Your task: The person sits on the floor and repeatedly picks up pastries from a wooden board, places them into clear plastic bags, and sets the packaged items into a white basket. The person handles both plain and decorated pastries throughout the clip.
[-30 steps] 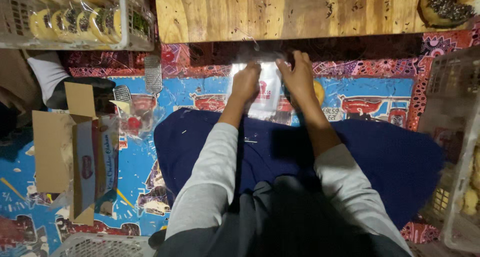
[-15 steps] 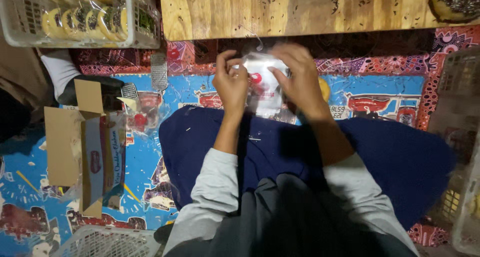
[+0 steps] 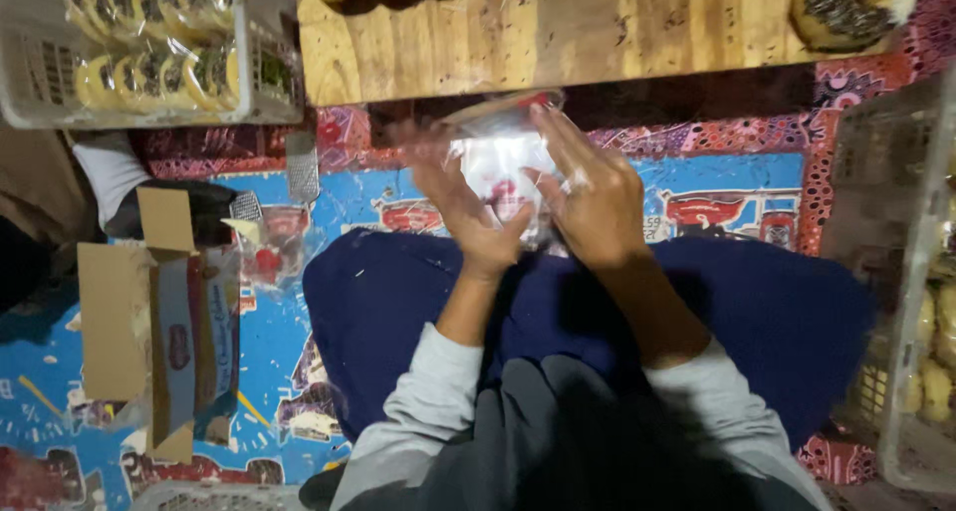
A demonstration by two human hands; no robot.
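I am holding a clear plastic bag [image 3: 503, 162] between both hands above my lap, just below the wooden table [image 3: 558, 33]. My left hand [image 3: 463, 207] is gripping its left side; my right hand [image 3: 588, 192] is pinching its right edge. A cardboard box [image 3: 149, 322] is lying on the patterned mat [image 3: 269, 342] to my left.

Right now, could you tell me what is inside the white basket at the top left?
The white basket holds clear-wrapped round pastries, yellow with dark tops, packed in rows. Whatever lies beneath them is covered.
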